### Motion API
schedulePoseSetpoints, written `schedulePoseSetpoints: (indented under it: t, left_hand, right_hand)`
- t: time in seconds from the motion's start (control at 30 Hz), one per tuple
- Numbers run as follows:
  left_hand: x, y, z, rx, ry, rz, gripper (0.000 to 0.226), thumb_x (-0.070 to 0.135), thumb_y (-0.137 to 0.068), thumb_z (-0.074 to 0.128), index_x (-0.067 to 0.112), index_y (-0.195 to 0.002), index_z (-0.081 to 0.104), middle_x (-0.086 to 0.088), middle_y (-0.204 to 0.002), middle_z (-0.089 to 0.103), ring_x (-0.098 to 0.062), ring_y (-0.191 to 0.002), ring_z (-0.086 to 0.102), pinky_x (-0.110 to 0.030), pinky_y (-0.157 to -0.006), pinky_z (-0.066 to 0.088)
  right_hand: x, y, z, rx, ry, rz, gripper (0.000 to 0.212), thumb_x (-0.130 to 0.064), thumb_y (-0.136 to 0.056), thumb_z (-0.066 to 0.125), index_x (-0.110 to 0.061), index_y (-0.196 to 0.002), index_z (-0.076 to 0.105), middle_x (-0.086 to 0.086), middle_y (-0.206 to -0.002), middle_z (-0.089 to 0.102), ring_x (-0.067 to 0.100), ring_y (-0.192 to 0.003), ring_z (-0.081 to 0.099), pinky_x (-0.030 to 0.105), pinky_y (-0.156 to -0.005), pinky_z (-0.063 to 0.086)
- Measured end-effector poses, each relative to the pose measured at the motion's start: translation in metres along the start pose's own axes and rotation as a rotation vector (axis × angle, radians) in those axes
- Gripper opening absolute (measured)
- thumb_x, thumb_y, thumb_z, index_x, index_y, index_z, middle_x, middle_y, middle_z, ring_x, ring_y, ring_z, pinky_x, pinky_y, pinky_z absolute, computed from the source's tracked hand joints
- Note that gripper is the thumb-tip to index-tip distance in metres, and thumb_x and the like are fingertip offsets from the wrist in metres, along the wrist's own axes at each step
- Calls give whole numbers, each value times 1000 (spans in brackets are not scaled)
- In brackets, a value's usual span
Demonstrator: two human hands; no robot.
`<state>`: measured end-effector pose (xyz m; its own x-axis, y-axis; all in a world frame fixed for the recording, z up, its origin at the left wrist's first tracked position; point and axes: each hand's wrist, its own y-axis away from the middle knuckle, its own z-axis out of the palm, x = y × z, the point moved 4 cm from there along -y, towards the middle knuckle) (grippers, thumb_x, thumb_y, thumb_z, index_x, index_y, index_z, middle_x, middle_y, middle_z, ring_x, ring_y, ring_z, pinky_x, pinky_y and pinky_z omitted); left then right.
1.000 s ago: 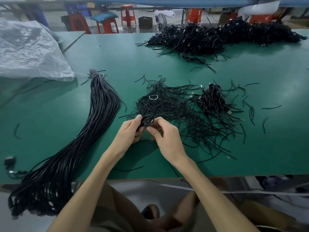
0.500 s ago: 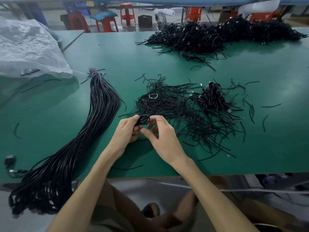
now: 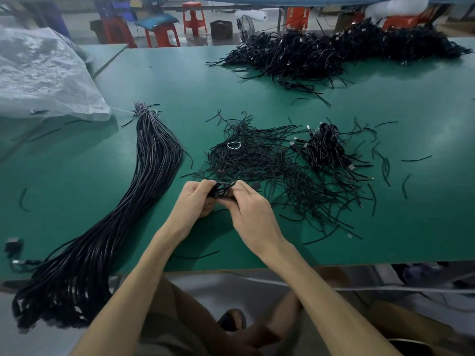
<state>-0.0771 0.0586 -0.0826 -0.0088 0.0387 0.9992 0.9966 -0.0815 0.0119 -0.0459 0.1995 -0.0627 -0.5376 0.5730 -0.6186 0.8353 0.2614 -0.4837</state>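
A small coiled black cable [image 3: 220, 190] is held between both hands just above the green table [image 3: 257, 98]. My left hand [image 3: 195, 200] grips the coil from the left with curled fingers. My right hand [image 3: 248, 210] pinches it from the right with thumb and fingers. Behind the hands lies a loose heap of short black twist ties [image 3: 246, 158] with one white tie [image 3: 234, 145] on top. To its right sits a small pile of coiled cables with plugs [image 3: 325, 150].
A long thick bundle of straight black cables [image 3: 123, 214] runs down the left and hangs over the table's front edge. A large pile of coiled cables [image 3: 321, 52] lies at the back right. A white plastic bag [image 3: 41, 73] sits at the far left. Red stools [image 3: 162, 34] stand beyond the table.
Both hands have stayed together on the coil and shifted slightly. The fingers have closed further around the coil.
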Motion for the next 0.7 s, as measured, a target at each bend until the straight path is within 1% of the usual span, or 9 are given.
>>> schedulePoseSetpoints:
  t: [0.1, 0.2, 0.37, 0.47, 0.53, 0.57, 0.63, 0.67, 0.7]
  left_hand:
    - [-1, -1, 0, -8, 10, -10, 37, 28, -90, 47, 29, -54, 39, 11, -50, 28, -8, -44, 18, -18, -39, 19]
    - [-1, -1, -1, 14, 26, -19, 40, 29, -91, 47, 31, -52, 40, 12, -50, 30, -7, -43, 20, -17, -38, 21]
    - [-1, -3, -4, 63, 61, -62, 37, 29, -90, 50, 31, -55, 36, 10, -53, 25, -10, -46, 17, -19, -38, 20]
    - [-3, -4, -4, 32, 54, -77, 39, 27, -94, 49, 30, -57, 37, 9, -54, 26, -10, -46, 18, -19, -39, 20]
    - [-3, -4, -3, 0, 31, -65, 41, 30, -96, 50, 28, -56, 44, 7, -54, 32, -11, -46, 22, -21, -40, 22]
    - [-2, -3, -2, -11, 16, -43, 41, 33, -97, 50, 26, -56, 49, 4, -54, 36, -13, -46, 25, -23, -41, 24]
    - [3, -2, -1, -9, -56, 45, 40, 32, -103, 51, 17, -67, 58, -4, -58, 47, -20, -50, 39, -29, -48, 34]
    - [7, 0, -2, 5, -114, 103, 36, 30, -106, 51, 12, -77, 62, -9, -61, 52, -22, -54, 46, -31, -53, 40]
    - [13, 2, -3, 24, -180, 165, 30, 26, -108, 50, 9, -88, 65, -13, -67, 57, -21, -59, 54, -31, -59, 45]
  right_hand:
    - [3, -1, 1, -15, -46, 7, 15, -16, -103, 57, -1, -103, 59, 4, -96, 60, 24, -85, 60, 45, -74, 53]
    - [4, -1, 0, -2, -87, 5, 14, -17, -104, 56, -5, -98, 57, -3, -91, 54, 16, -78, 54, 41, -69, 51]
    - [6, -3, 2, 9, -143, 11, 18, -18, -103, 59, -6, -89, 58, -1, -86, 56, 13, -73, 52, 38, -69, 49]
    - [9, -4, 3, -5, -175, 26, 18, -19, -102, 60, -6, -89, 60, -1, -85, 58, 14, -73, 55, 37, -69, 49]
    - [12, -3, 1, 1, -172, 35, 18, -20, -101, 60, -8, -88, 60, -3, -83, 58, 13, -73, 55, 33, -69, 49]
    - [14, -2, -1, 15, -164, 43, 19, -20, -101, 61, -9, -86, 58, -7, -81, 56, 11, -72, 54, 27, -67, 47]
    - [17, -3, -5, 40, -154, 77, 26, -19, -100, 62, -17, -79, 47, -14, -72, 47, 7, -66, 47, 18, -63, 38]
    - [19, -3, -6, 48, -167, 99, 31, -18, -100, 63, -19, -78, 41, -14, -69, 43, 8, -64, 44, 19, -61, 35]
    - [20, -3, -7, 58, -194, 119, 34, -17, -100, 63, -19, -77, 38, -14, -68, 42, 10, -63, 42, 22, -60, 33]
